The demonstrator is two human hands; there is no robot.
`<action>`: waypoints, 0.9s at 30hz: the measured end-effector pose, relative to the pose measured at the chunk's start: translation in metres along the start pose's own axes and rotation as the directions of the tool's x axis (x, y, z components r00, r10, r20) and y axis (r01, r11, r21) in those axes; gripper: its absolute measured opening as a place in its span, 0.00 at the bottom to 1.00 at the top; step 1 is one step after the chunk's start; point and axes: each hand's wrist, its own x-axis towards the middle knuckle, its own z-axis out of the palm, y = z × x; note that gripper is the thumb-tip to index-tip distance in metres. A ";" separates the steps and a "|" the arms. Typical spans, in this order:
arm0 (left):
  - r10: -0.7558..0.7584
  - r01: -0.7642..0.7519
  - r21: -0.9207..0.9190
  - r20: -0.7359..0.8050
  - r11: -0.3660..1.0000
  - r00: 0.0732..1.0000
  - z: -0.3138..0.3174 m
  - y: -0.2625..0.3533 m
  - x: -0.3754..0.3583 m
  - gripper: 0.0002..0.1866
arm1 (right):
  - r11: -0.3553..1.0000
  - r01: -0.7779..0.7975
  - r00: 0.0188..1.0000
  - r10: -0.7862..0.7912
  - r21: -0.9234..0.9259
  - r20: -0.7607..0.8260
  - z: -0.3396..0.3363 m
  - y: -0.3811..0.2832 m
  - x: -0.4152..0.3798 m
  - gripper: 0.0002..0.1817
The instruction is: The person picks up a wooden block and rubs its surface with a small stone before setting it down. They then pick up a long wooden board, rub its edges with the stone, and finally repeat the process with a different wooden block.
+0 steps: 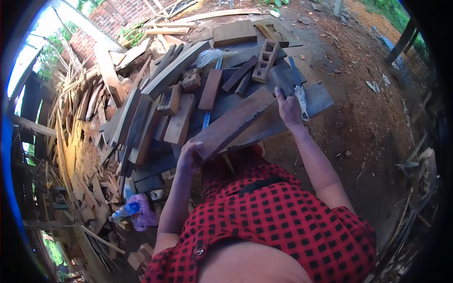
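A long brown wooden board point(236, 121) lies slanted near the front edge of the worktable. My left hand point(190, 155) is closed round its near left end. At the board's far right end, my right hand point(289, 106) is wrapped round a dark grey block-like object point(282, 79), whose exact kind I cannot make out. Behind the board are a reddish wood block point(210, 89), a blue measuring strip point(206, 120) partly under it, and a wooden piece with square holes point(265, 61). A wider plank point(311, 101) lies beneath on the right.
Stacked wood pieces point(179, 118) crowd the table's left side, with a thick block point(234, 33) at the back. A plastic bottle point(126, 211) and a pink bag point(145, 214) are low on the left. Scrap wood point(94, 198) covers the ground there.
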 end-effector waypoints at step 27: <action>0.449 -0.467 0.402 0.144 0.787 0.882 -0.059 -0.073 0.036 0.44 | 0.504 0.858 0.394 -0.772 0.103 0.498 0.110 -0.052 -0.124 0.21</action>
